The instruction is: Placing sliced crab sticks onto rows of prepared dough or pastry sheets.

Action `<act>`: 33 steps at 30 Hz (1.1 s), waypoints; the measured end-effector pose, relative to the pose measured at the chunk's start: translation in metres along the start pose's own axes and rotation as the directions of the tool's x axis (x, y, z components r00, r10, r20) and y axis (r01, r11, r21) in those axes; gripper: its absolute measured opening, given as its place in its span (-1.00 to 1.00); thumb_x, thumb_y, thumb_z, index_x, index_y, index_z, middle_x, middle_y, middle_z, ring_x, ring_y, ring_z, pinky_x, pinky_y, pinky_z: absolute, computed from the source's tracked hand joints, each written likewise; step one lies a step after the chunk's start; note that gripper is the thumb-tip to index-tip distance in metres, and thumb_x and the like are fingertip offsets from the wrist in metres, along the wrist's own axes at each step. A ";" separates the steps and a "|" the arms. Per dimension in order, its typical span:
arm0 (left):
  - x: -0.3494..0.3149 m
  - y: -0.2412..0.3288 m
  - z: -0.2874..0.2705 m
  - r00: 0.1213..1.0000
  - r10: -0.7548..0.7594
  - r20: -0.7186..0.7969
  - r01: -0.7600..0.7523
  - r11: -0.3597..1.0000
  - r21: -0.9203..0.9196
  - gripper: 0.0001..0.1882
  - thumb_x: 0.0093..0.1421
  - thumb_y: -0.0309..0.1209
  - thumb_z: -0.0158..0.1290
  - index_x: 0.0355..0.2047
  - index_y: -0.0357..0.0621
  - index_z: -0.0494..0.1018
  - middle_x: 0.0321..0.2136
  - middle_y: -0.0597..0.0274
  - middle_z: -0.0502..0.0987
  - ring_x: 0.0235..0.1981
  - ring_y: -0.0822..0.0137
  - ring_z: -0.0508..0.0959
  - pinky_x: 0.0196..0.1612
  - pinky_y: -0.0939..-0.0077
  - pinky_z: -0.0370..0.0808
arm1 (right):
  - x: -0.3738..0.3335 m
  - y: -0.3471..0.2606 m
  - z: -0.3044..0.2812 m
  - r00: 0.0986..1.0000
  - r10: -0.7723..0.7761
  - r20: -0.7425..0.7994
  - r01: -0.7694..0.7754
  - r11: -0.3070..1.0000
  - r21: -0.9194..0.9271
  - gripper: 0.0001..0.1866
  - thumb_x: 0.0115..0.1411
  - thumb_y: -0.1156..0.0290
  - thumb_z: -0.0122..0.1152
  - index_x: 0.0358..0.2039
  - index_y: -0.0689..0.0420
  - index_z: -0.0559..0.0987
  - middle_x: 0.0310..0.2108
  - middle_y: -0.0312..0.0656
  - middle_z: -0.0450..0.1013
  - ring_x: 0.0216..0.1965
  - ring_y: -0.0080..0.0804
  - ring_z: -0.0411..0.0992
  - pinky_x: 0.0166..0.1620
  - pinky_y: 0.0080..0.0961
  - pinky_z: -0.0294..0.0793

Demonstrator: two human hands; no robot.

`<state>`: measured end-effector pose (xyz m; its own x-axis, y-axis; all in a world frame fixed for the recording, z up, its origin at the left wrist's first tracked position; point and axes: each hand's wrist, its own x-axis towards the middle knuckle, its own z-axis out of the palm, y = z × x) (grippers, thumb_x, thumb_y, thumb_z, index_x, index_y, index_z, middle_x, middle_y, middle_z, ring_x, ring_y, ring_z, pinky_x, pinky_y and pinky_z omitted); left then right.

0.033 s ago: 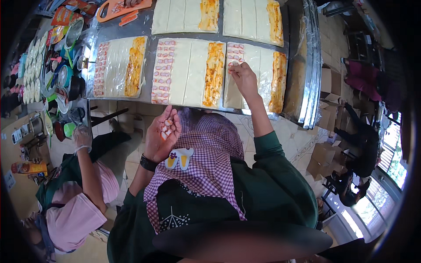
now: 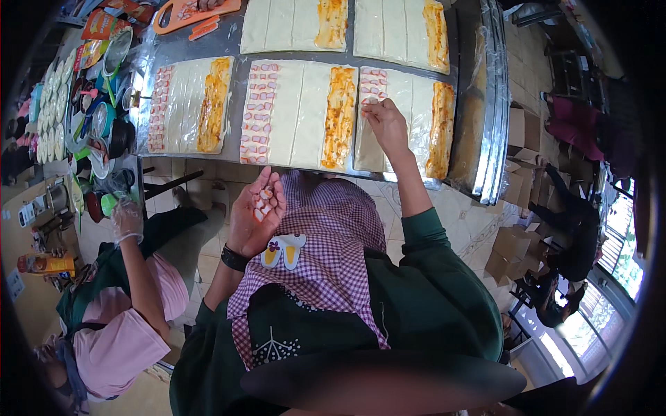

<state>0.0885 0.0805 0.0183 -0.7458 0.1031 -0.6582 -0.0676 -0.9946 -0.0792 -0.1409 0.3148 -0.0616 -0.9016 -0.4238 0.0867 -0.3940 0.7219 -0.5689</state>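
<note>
My left hand (image 2: 251, 220) is cupped palm up just off the table's front edge, holding several small white-and-red crab stick pieces (image 2: 263, 207). My right hand (image 2: 387, 128) reaches over the front right dough sheet (image 2: 415, 114). Its thumb and fingers pinch together at the sheet's left strip, apparently on a crab stick piece, mostly hidden by the fingertips. Beyond them lie short rows of crab stick pieces (image 2: 372, 78). An orange-brown sauce band (image 2: 440, 128) runs down that sheet's right side. Crab stick pieces fill the left strip of the middle dough sheet (image 2: 295, 114).
Another filled dough sheet (image 2: 184, 104) lies at front left; two more sit behind. An orange cutting board (image 2: 165, 21) with crab sticks (image 2: 204, 28) is at far left, another person's hand on it. A co-worker's gloved hand (image 2: 127, 223) is beside a green cup (image 2: 109, 203). Metal trays (image 2: 491, 104) edge the right.
</note>
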 end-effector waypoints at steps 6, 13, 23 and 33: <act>-0.003 0.002 -0.002 1.000 0.009 -0.001 -0.009 1.000 -0.016 -0.72 0.27 -0.47 -0.04 -0.01 -0.22 0.42 -0.18 0.18 0.51 -0.16 0.36 0.50 -0.02 0.52 0.46 | -0.001 0.005 0.010 0.998 0.004 -0.057 -0.003 1.000 0.018 -0.84 0.05 0.50 0.27 -0.30 0.13 0.63 -0.39 -0.13 0.43 -0.39 -0.21 0.47 -0.30 -0.39 0.48; -0.005 0.002 -0.005 1.000 0.019 0.019 -0.018 0.999 -0.035 -0.71 0.28 -0.47 -0.06 0.00 -0.23 0.40 -0.17 0.19 0.51 -0.15 0.36 0.50 0.00 0.51 0.46 | -0.002 0.002 -0.004 0.985 0.167 -0.054 -0.134 0.915 0.381 -0.83 0.13 0.62 0.13 -0.25 0.18 0.58 -0.38 -0.17 0.45 -0.43 -0.40 0.46 -0.33 -0.47 0.51; -0.006 0.001 -0.002 0.999 0.030 0.017 -0.029 0.999 -0.036 -0.69 0.27 -0.46 -0.05 0.01 -0.20 0.40 -0.15 0.20 0.51 -0.13 0.37 0.50 0.02 0.50 0.44 | -0.003 0.020 -0.007 0.965 0.258 -0.036 -0.224 0.892 0.393 -0.87 0.13 0.66 0.13 -0.29 0.22 0.47 -0.32 -0.25 0.47 -0.36 -0.58 0.44 -0.25 -0.61 0.49; -0.006 0.004 -0.005 0.998 0.039 0.041 -0.040 0.999 0.009 -0.65 0.26 -0.44 -0.02 0.04 -0.24 0.38 -0.13 0.15 0.51 -0.11 0.33 0.51 0.01 0.49 0.45 | 0.005 0.024 0.012 0.971 0.236 -0.026 -0.221 0.939 0.265 -0.84 0.06 0.60 0.21 -0.30 0.22 0.50 -0.40 -0.21 0.52 -0.42 -0.43 0.49 -0.27 -0.54 0.50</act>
<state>0.0957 0.0760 0.0179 -0.7743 0.0632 -0.6296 -0.0439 -0.9980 -0.0462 -0.1524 0.3240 -0.0848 -0.9735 -0.2271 -0.0283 -0.1236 0.6259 -0.7700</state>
